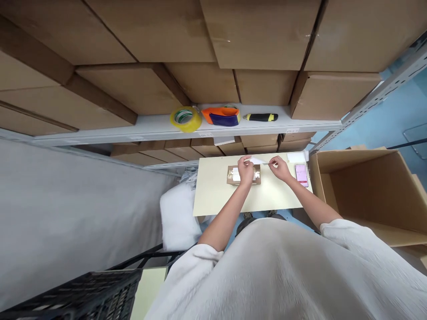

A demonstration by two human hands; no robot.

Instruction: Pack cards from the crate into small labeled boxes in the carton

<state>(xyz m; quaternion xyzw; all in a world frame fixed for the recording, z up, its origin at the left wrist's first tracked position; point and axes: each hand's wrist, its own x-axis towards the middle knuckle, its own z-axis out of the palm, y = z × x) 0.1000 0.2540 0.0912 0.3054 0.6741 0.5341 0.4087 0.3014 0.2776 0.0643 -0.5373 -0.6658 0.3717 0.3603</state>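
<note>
Both hands pinch a white paper label, stretched between them above the table. My left hand closes on its left end, over a small cardboard box with white and shiny patches on top. At the label's right end, the fingers of my right hand are pressed together on it. The box lies flat on the pale yellow table, partly covered by my left hand. To the right of my right hand is a phone with a pink screen, below a white slip stack.
On the shelf ahead are yellow tape, an orange and blue tape dispenser and a utility knife. Stacked cartons fill the rack. A large open carton stands right; a white wrapped bundle and black crate are left.
</note>
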